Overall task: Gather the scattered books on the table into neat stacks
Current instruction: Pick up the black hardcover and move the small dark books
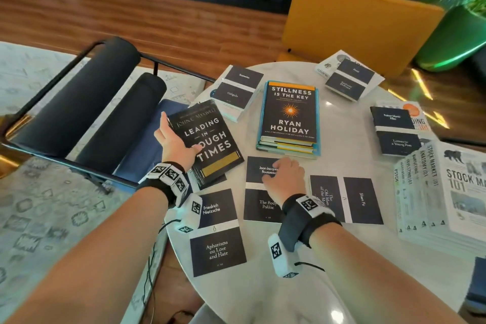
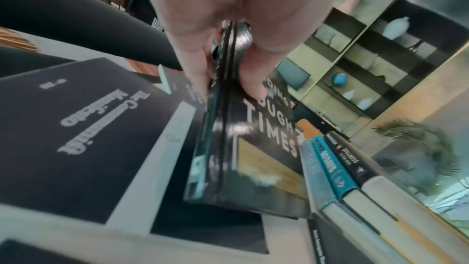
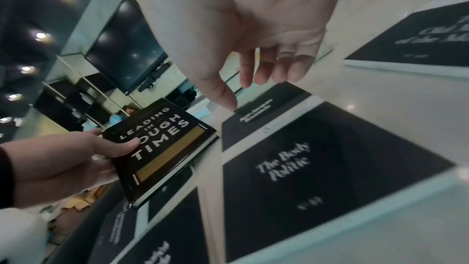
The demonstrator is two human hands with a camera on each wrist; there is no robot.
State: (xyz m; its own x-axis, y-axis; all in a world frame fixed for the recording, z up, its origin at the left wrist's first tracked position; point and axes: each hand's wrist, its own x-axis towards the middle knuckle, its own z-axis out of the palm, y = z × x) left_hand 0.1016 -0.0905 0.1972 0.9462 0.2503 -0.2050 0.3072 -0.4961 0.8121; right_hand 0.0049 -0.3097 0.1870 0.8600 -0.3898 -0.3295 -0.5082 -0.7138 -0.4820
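My left hand (image 1: 181, 144) grips the black book "Leading in Tough Times" (image 1: 210, 137), thumb on the cover and fingers under it. The book is tilted and lifted at the table's left edge; the left wrist view shows its spine (image 2: 220, 148) in my pinch. My right hand (image 1: 282, 179) hovers over the thin black Rousseau book "The Body Politic" (image 1: 263, 208), fingers (image 3: 246, 79) hanging loosely and holding nothing. A stack topped by "Stillness Is the Key" (image 1: 289, 116) stands mid-table.
Thin black books lie flat on the white round table (image 1: 342, 258): Nietzsche (image 1: 218, 247), Shen Fu (image 1: 360, 200), a Caligula pile (image 1: 236, 92), Rilke (image 1: 394, 129). A "Stock Market 101" set (image 1: 447, 192) sits right. A black chair (image 1: 92, 102) is left, a yellow chair (image 1: 355, 23) behind.
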